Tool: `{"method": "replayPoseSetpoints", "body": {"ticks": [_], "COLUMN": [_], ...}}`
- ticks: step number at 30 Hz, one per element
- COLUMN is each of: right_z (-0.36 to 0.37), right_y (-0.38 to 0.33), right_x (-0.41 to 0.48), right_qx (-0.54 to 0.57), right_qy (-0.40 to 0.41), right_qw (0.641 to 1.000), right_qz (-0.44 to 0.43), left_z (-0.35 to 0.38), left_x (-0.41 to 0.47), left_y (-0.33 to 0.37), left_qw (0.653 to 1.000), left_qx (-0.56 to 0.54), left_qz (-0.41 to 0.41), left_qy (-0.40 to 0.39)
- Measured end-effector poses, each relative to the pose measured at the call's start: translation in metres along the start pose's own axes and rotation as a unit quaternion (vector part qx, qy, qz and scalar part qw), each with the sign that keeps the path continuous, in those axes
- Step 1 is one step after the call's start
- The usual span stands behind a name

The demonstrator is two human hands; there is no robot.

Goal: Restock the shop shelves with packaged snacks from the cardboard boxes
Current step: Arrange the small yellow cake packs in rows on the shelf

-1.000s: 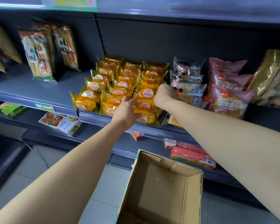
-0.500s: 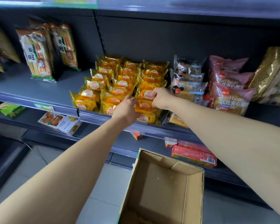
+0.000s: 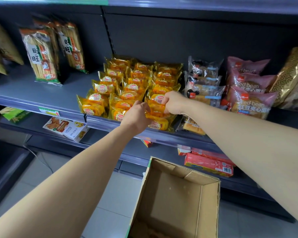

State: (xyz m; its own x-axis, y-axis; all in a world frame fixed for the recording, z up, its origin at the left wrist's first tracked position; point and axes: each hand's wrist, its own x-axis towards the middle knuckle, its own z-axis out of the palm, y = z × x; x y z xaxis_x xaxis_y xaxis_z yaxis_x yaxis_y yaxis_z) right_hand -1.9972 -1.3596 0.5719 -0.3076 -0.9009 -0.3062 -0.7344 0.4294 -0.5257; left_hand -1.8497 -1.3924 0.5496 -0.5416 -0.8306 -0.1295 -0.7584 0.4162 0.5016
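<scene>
Risk noted first: the yellow bread packs [image 3: 132, 93] sat in overlapping rows running right up to the front lip of the shelf [image 3: 41, 93]. The frontmost pack [image 3: 159, 123] in the right-hand column lay at that lip, so a sideways push or a hurried release could, in my judgement, have slid it over the edge and down toward the cardboard box [image 3: 179, 200] standing below. The slick wrappers would likely shift against one another. A second risk: squeezing too hard could have crushed the soft bread inside.

Your left hand [image 3: 136, 115] was curled with fingers pinched on the left edge of a pack in the front of that column. Your right hand [image 3: 173, 103] was closed on the same stack from its right side, knuckles up, just beside the clear-wrapped cakes [image 3: 203, 88]. Both hands were touching packs, not hovering. The box showed bare cardboard where visible; its near end was cut off from view.
</scene>
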Motion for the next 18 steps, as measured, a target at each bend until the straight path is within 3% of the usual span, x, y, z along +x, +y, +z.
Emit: {"method": "replayPoseSetpoints", "body": {"ticks": [6, 12, 18], "right_z": [0.010, 0.004, 0.003], "right_y": [0.008, 0.011, 0.011], "right_x": [0.009, 0.015, 0.015], "right_qx": [-0.005, 0.053, 0.061], "right_qy": [0.076, 0.058, 0.093], "right_qw": [0.997, 0.997, 0.994], "right_qz": [0.024, 0.018, 0.011], "left_z": [0.002, 0.003, 0.001], "left_x": [0.007, 0.010, 0.008], "left_y": [0.004, 0.007, 0.006], "left_qw": [1.000, 0.999, 0.999], "left_qx": [0.012, 0.021, 0.010], "left_qz": [-0.018, -0.026, -0.019], "left_qy": [0.017, 0.026, 0.025]}}
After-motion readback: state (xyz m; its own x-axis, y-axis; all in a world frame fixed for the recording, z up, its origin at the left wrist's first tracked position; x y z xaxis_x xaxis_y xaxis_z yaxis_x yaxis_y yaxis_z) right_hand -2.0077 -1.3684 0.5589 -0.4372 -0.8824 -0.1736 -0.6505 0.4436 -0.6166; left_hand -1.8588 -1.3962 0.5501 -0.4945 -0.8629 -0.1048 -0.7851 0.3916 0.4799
